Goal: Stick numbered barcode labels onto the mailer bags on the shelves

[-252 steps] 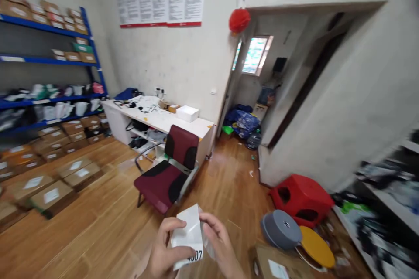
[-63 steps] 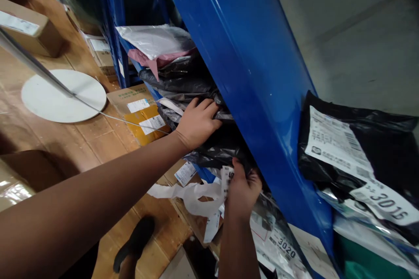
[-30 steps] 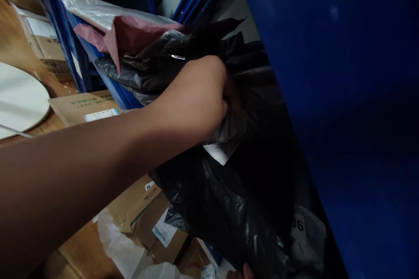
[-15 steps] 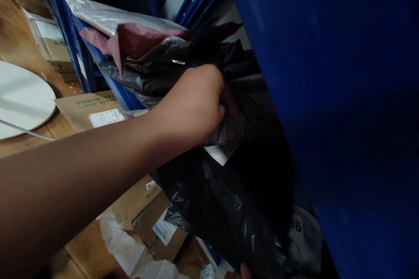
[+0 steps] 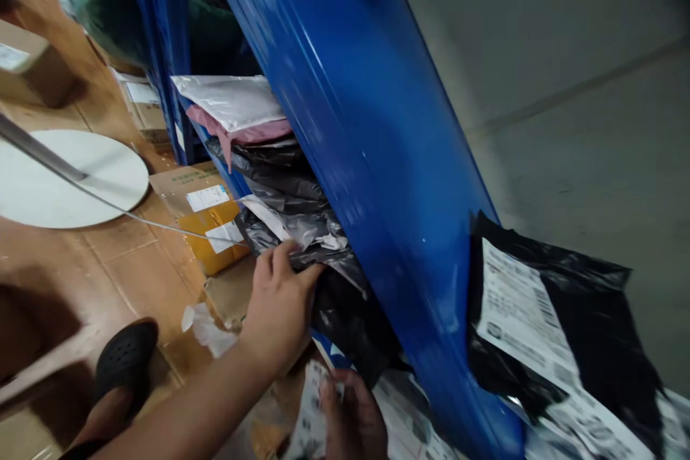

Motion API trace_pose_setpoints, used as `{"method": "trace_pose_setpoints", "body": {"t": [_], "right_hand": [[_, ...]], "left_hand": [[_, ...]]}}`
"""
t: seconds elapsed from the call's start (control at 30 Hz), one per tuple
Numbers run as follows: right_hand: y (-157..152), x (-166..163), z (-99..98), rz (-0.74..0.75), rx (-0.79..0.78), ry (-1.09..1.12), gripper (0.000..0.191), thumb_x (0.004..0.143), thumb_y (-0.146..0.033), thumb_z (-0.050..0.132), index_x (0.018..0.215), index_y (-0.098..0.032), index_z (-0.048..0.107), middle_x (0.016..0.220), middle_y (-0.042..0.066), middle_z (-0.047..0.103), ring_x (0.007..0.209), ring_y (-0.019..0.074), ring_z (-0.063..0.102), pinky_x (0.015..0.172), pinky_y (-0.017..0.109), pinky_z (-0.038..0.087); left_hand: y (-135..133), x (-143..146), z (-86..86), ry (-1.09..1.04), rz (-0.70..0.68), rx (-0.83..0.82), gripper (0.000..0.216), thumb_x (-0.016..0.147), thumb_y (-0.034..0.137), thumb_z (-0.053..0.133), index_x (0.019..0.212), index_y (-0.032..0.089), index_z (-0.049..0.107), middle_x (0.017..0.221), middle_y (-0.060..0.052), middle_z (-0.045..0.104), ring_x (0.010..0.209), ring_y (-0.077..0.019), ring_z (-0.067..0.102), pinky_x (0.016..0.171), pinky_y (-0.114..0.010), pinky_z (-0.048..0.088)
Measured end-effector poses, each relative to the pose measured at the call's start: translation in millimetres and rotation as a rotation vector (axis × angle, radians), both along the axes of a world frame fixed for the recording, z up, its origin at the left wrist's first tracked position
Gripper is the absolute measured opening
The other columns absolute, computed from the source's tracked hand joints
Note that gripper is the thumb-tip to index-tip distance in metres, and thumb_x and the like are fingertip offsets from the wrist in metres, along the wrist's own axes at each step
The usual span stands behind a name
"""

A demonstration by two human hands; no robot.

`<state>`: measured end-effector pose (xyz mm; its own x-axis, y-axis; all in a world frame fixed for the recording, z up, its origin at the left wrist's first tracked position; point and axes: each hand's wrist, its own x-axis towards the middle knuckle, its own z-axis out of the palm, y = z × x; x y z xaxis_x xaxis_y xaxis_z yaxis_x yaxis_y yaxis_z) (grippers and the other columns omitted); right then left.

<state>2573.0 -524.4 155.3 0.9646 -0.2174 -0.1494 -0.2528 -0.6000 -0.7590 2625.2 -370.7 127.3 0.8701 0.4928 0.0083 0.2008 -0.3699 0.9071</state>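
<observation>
My left hand (image 5: pixel 280 295) reaches in from the lower left, its fingers and thumb closed on the edge of a black plastic mailing bag (image 5: pixel 345 309) in a stack on the blue shelf. Above it lie crumpled black bags (image 5: pixel 285 172), a pink bag (image 5: pixel 259 131) and a white bag (image 5: pixel 231 97). Lower down, my right hand (image 5: pixel 359 413) pinches a white strip of printed labels (image 5: pixel 310 413) between thumb and fingers. The strip hangs below the shelf edge, blurred enough that its print cannot be read.
A blue metal shelf panel (image 5: pixel 366 158) slants across the middle. Right of it lies a black parcel with a white label (image 5: pixel 517 302). On the floor are a round white base (image 5: pixel 97 194), a yellow parcel (image 5: pixel 205 230), cardboard boxes (image 5: pixel 32 65) and a foot in a dark clog (image 5: pixel 126 359).
My view has shifted, showing more beyond the shelf panel. My left hand has moved lower along the stack, and the lifted black bag has settled. My right hand now shows with the label strip.
</observation>
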Motion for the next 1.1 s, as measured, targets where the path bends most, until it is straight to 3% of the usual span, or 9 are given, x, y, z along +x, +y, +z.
{"method": "trace_pose_setpoints", "body": {"t": [0.07,0.2,0.27,0.5,0.63,0.77,0.93,1.03,1.1], "right_hand": [[7,4,14.7,0.008,0.111,0.064,0.031,0.063,-0.044,0.072,0.078,-0.017,0.066,0.072,0.003,0.072,0.066,0.0168,0.065,0.059,0.022,0.053],[9,6,31.6,0.107,0.137,0.065,0.036,0.072,-0.040,0.065,0.099,-0.017,0.063,0.098,0.010,0.072,0.086,0.0208,0.067,0.071,0.026,0.056],[4,7,33.6,0.214,0.089,0.081,0.037,0.077,-0.039,0.059,0.105,-0.016,0.061,0.106,0.012,0.069,0.094,0.0215,0.066,0.076,0.026,0.055],[-2,9,37.4,0.354,0.017,0.102,0.033,0.082,-0.035,0.052,0.110,-0.019,0.060,0.112,0.011,0.067,0.102,0.0201,0.063,0.084,0.025,0.053],[3,10,41.9,0.393,-0.043,0.018,0.023,0.081,-0.033,0.055,0.097,-0.020,0.065,0.094,0.008,0.073,0.085,0.0177,0.068,0.072,0.020,0.055],[7,16,41.5,0.463,-0.286,-0.310,0.015,0.081,-0.030,0.057,0.080,-0.020,0.068,0.073,0.004,0.071,0.063,0.0138,0.066,0.057,0.018,0.052],[6,33,34.3,0.479,-0.597,-0.603,0.023,0.085,-0.034,0.053,0.082,-0.017,0.069,0.076,0.008,0.071,0.069,0.0173,0.066,0.065,0.025,0.050],[1,43,25.5,0.347,-0.747,-0.718,0.038,0.085,-0.044,0.049,0.073,-0.015,0.070,0.070,0.012,0.072,0.063,0.0220,0.066,0.062,0.030,0.049],[-2,49,17.7,0.246,-0.734,-0.683,0.046,0.084,-0.050,0.047,0.069,-0.013,0.071,0.066,0.014,0.072,0.058,0.0231,0.066,0.057,0.031,0.048]], "left_hand": [[-13,-28,4.8,0.055,-0.061,-0.372,0.030,0.085,0.033,0.045,0.102,0.025,0.067,0.102,-0.011,0.050,0.098,-0.0275,0.047,0.089,-0.048,0.042],[-39,-69,2.8,0.165,-0.151,-1.460,0.046,0.075,0.055,0.054,0.101,0.019,0.067,0.077,-0.006,0.063,0.072,-0.0183,0.059,0.067,-0.030,0.048],[-49,-79,-0.1,0.205,-0.081,-1.720,0.045,0.065,0.051,0.068,0.094,0.017,0.068,0.068,-0.003,0.065,0.062,-0.0140,0.059,0.060,-0.024,0.046],[-53,-80,14.6,0.202,-0.003,-1.666,0.037,0.058,0.044,0.076,0.078,0.014,0.067,0.062,-0.002,0.067,0.056,-0.0134,0.058,0.054,-0.022,0.043],[-58,-75,12.7,0.180,0.050,-1.385,0.038,0.060,0.051,0.070,0.066,0.015,0.061,0.055,0.002,0.059,0.053,-0.0102,0.048,0.052,-0.021,0.039],[-72,-65,-0.4,0.132,0.112,-1.112,0.042,0.068,0.056,0.061,0.059,0.017,0.048,0.053,0.005,0.047,0.055,-0.0096,0.041,0.052,-0.021,0.034],[-84,-44,-5.8,0.133,0.058,-1.321,0.050,0.059,0.065,0.061,0.059,0.017,0.048,0.052,0.005,0.046,0.051,-0.0092,0.039,0.050,-0.022,0.033],[-86,-31,-5.4,0.148,-0.019,-1.401,0.053,0.051,0.066,0.065,0.062,0.016,0.054,0.052,0.003,0.051,0.050,-0.0106,0.044,0.050,-0.023,0.035],[-87,-24,-7.1,0.162,0.010,-1.366,0.054,0.047,0.069,0.065,0.055,0.017,0.050,0.048,0.004,0.046,0.047,-0.0097,0.041,0.048,-0.023,0.033]]}}
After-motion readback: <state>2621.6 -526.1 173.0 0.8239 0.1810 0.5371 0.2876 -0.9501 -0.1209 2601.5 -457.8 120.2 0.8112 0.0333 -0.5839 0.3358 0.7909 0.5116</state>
